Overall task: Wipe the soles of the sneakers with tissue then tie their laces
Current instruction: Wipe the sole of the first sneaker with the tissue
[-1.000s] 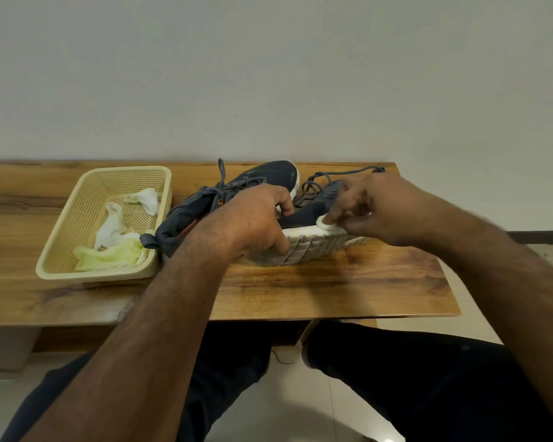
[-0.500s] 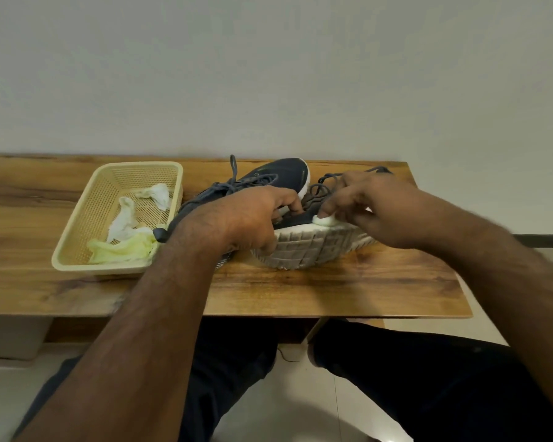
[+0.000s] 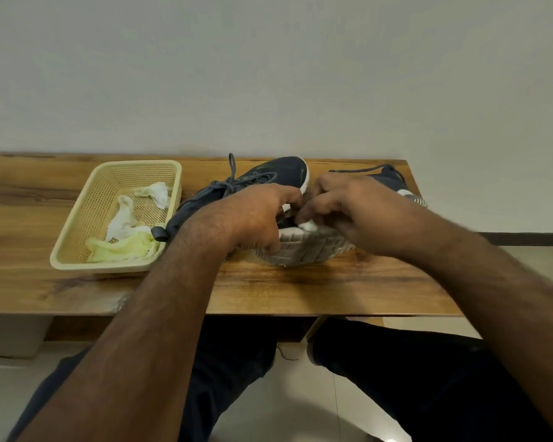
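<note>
Both forearms reach in over the near edge of the tabletop (image 3: 316, 291), and the hands meet above a sneaker (image 3: 304, 247) tipped on its side, its pale ridged sole facing us. The left hand (image 3: 256, 215) has its grip curled round the front of that sole, thumb low on the tread, fingers wrapped over the upper. Just right of that grip, the right hand (image 3: 355, 208) pinches a small white wad of tissue (image 3: 308, 225) at its fingertips, pressed against the top edge of the sole. The two grips nearly touch. The sneaker's heel pokes out beyond the right hand, dark with white stripes.

Behind the left grip lies the second sneaker (image 3: 268, 177), dark grey, toe pointing away to the right, its laces (image 3: 233, 183) loose and untied, one end sticking up. Its heel tab reaches the rim of the basket (image 3: 77, 228).

Left of both grips, that pale yellow mesh basket sits on the tabletop, holding crumpled white tissues and one yellowish piece. Beyond everything, a plain wall (image 3: 268, 74).
</note>
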